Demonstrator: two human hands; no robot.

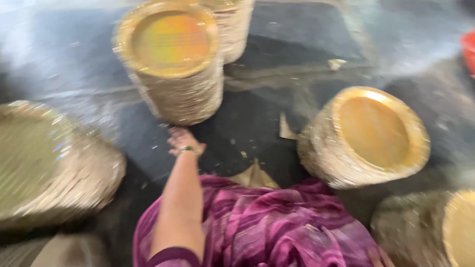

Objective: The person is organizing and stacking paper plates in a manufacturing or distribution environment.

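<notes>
My left hand (182, 140) reaches forward and rests low on the dark floor (257, 123), fingers apart and holding nothing. A green bangle (188, 149) sits on its wrist. The hand lies just below the base of a tall stack of golden paper plates (173, 64); I cannot tell whether it touches the stack. A purple patterned garment (277, 227) covers my lap below the arm. My right hand is out of view. The whole picture is blurred by motion.
More golden plate stacks stand around me: one behind the tall stack (233, 29), one tilted at the right (366, 136), one at the bottom right (425, 227), a wide one at the left (49, 163). Paper scraps (286, 129) lie on the floor. A red object (469, 49) shows at the right edge.
</notes>
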